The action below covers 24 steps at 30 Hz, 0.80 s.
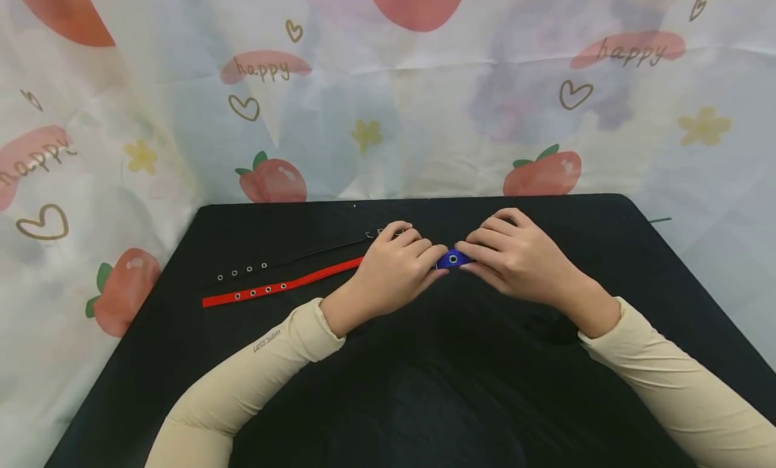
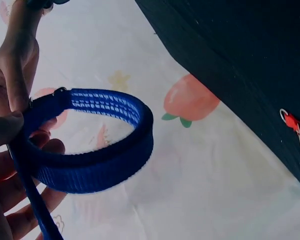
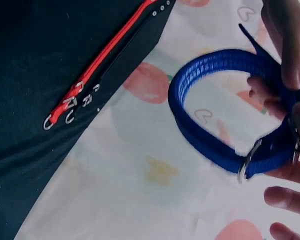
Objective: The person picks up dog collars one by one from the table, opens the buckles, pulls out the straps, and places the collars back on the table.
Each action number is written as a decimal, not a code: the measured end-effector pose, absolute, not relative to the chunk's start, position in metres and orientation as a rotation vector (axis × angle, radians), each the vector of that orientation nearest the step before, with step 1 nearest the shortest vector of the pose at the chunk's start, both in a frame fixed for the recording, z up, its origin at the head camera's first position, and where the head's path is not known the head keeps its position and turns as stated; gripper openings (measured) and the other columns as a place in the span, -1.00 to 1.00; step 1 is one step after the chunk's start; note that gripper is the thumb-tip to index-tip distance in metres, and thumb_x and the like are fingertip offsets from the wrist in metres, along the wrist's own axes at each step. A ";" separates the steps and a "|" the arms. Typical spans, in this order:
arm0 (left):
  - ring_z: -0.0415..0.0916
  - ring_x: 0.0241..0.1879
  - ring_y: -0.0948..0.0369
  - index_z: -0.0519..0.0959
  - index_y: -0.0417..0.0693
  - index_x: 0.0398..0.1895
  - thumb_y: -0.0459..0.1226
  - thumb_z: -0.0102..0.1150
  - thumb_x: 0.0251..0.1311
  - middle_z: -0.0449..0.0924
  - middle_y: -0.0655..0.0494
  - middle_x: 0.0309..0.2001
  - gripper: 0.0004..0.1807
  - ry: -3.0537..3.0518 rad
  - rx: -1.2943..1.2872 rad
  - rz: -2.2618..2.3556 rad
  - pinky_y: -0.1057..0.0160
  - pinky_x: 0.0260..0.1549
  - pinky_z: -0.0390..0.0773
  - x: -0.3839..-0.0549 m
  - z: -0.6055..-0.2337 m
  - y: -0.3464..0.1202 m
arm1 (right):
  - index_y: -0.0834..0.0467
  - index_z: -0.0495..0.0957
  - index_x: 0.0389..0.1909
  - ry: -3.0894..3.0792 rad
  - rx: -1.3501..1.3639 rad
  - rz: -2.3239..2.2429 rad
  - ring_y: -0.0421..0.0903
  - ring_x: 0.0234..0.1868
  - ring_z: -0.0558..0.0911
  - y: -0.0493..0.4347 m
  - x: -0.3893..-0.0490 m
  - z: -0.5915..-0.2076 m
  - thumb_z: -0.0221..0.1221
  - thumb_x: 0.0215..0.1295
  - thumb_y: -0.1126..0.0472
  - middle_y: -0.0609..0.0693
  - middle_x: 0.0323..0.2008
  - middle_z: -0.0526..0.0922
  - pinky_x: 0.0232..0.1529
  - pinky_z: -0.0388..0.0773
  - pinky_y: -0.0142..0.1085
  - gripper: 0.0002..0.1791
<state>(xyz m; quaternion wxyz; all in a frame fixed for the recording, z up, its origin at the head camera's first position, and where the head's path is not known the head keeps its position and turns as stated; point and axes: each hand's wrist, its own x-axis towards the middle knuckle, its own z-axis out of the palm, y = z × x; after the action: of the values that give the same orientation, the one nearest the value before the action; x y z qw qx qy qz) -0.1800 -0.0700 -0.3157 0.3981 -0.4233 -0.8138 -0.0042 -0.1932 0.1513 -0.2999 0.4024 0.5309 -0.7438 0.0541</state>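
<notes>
Both hands hold a blue pet collar (image 1: 453,258) bent into a loop in front of the black table's far side. The left hand (image 1: 397,269) pinches it between thumb and fingers near the overlap, where a narrow tail (image 2: 37,207) of strap sticks out. The right hand (image 1: 523,258) grips the buckle end, the thumb close to the left hand's. A metal D-ring (image 3: 247,162) and buckle (image 3: 295,137) show at that end in the right wrist view. The loop's padded inner side (image 2: 107,102) is visible in the left wrist view. Fingers partly hide the overlap.
On the black table (image 1: 424,387), a red collar (image 1: 315,276) with eyelets lies stretched out at the left. Behind it lies a black collar (image 1: 303,257), its eyelets and metal fittings standing out. A printed cloth (image 1: 424,104) hangs behind the table and at its left.
</notes>
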 end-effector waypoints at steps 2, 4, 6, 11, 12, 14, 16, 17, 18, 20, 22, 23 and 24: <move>0.58 -0.31 0.26 0.66 0.03 -0.25 -0.05 0.23 0.14 0.70 0.22 -0.40 -0.76 -2.048 -1.078 -0.010 0.21 0.05 0.46 -0.181 -0.316 -0.070 | 0.23 0.68 -0.34 -1.862 1.332 0.107 -0.02 -0.39 0.59 0.148 -0.192 -0.300 -0.15 0.46 -0.03 0.05 -0.46 0.69 -0.18 0.49 -0.06 -0.48; 0.59 -0.30 0.26 0.66 0.03 -0.27 -0.07 0.23 0.14 0.70 0.22 -0.39 -0.78 -2.037 -1.080 -0.001 0.21 0.05 0.46 -0.182 -0.316 -0.070 | 0.24 0.67 -0.35 -1.827 1.320 0.067 -0.02 -0.39 0.60 0.143 -0.192 -0.300 -0.11 0.45 -0.02 0.05 -0.46 0.69 -0.18 0.50 -0.07 -0.50; 0.59 -0.30 0.26 0.67 0.03 -0.28 -0.07 0.24 0.14 0.70 0.22 -0.39 -0.79 -2.030 -1.075 0.002 0.21 0.05 0.46 -0.184 -0.316 -0.071 | 0.23 0.66 -0.36 -1.787 1.314 0.039 -0.03 -0.40 0.60 0.140 -0.191 -0.300 -0.08 0.44 0.00 0.04 -0.47 0.68 -0.18 0.50 -0.08 -0.54; 0.57 -0.30 0.25 0.68 0.06 -0.26 -0.03 0.23 0.13 0.70 0.23 -0.38 -0.76 -2.050 -1.045 -0.013 0.16 0.07 0.44 -0.185 -0.317 -0.077 | 0.25 0.67 -0.37 -1.691 1.320 0.054 -0.04 -0.44 0.59 0.139 -0.193 -0.300 -0.04 0.43 0.07 0.04 -0.49 0.69 -0.22 0.50 -0.08 -0.58; 0.56 -0.30 0.25 0.68 0.06 -0.25 -0.03 0.23 0.13 0.69 0.23 -0.38 -0.76 -2.058 -1.043 -0.017 0.15 0.08 0.44 -0.185 -0.318 -0.078 | 0.26 0.68 -0.37 -1.681 1.324 0.061 -0.04 -0.44 0.59 0.140 -0.194 -0.301 -0.04 0.43 0.07 0.05 -0.49 0.69 -0.22 0.50 -0.07 -0.58; 0.56 -0.29 0.24 0.68 0.06 -0.25 -0.03 0.23 0.13 0.70 0.23 -0.37 -0.75 -2.065 -1.045 -0.024 0.14 0.08 0.43 -0.185 -0.318 -0.080 | 0.26 0.68 -0.38 -1.667 1.328 0.074 -0.03 -0.45 0.59 0.140 -0.195 -0.301 -0.04 0.43 0.06 0.05 -0.50 0.69 -0.23 0.51 -0.07 -0.57; 0.56 -0.29 0.24 0.68 0.05 -0.25 -0.04 0.22 0.14 0.70 0.22 -0.37 -0.76 -2.062 -1.053 -0.024 0.14 0.09 0.42 -0.186 -0.318 -0.081 | 0.26 0.68 -0.37 -1.667 1.332 0.074 -0.03 -0.44 0.59 0.139 -0.196 -0.302 -0.04 0.43 0.06 0.06 -0.49 0.69 -0.23 0.51 -0.07 -0.57; 0.56 -0.29 0.24 0.68 0.04 -0.25 -0.05 0.22 0.14 0.70 0.22 -0.37 -0.77 -2.056 -1.060 -0.020 0.14 0.10 0.42 -0.186 -0.319 -0.081 | 0.26 0.67 -0.36 -1.670 1.331 0.063 -0.04 -0.43 0.60 0.137 -0.196 -0.302 -0.03 0.42 0.06 0.06 -0.48 0.69 -0.22 0.51 -0.07 -0.58; 0.56 -0.28 0.24 0.68 0.03 -0.25 -0.07 0.22 0.15 0.70 0.21 -0.37 -0.77 -2.049 -1.063 -0.010 0.15 0.10 0.42 -0.186 -0.318 -0.081 | 0.25 0.67 -0.36 -1.675 1.328 0.046 -0.04 -0.42 0.60 0.136 -0.197 -0.302 -0.04 0.42 0.05 0.05 -0.47 0.69 -0.21 0.51 -0.08 -0.58; 0.57 -0.28 0.23 0.69 0.02 -0.25 -0.09 0.23 0.14 0.70 0.21 -0.36 -0.78 -2.037 -1.065 0.002 0.14 0.10 0.42 -0.187 -0.318 -0.081 | 0.25 0.66 -0.35 -1.679 1.321 0.006 -0.05 -0.41 0.61 0.133 -0.197 -0.302 -0.04 0.43 0.06 0.04 -0.46 0.69 -0.19 0.52 -0.09 -0.60; 0.57 -0.27 0.23 0.69 0.02 -0.23 -0.09 0.24 0.13 0.71 0.21 -0.35 -0.77 -2.034 -1.064 0.013 0.13 0.11 0.42 -0.189 -0.318 -0.081 | 0.25 0.66 -0.35 -1.671 1.324 -0.016 -0.06 -0.41 0.60 0.131 -0.197 -0.301 -0.04 0.43 0.07 0.04 -0.47 0.69 -0.18 0.53 -0.09 -0.61; 0.57 -0.26 0.23 0.69 0.03 -0.22 -0.09 0.24 0.13 0.71 0.21 -0.34 -0.77 -2.036 -1.061 0.017 0.13 0.11 0.42 -0.189 -0.318 -0.082 | 0.25 0.66 -0.36 -1.661 1.326 -0.021 -0.06 -0.42 0.60 0.130 -0.197 -0.301 -0.03 0.42 0.08 0.03 -0.47 0.69 -0.19 0.53 -0.10 -0.61; 0.56 -0.27 0.24 0.70 0.04 -0.22 -0.09 0.24 0.13 0.71 0.22 -0.34 -0.77 -2.042 -1.056 0.016 0.12 0.11 0.42 -0.191 -0.319 -0.083 | 0.25 0.67 -0.37 -1.647 1.330 -0.014 -0.06 -0.43 0.60 0.130 -0.196 -0.300 -0.02 0.42 0.09 0.03 -0.49 0.69 -0.19 0.53 -0.10 -0.61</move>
<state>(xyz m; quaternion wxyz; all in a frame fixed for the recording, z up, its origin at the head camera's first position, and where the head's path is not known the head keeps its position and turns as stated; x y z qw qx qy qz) -0.1905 -0.0829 -0.3186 0.4092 -0.4191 -0.8105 0.0062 -0.1964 0.1301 -0.3002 0.4902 0.5474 -0.6782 -0.0058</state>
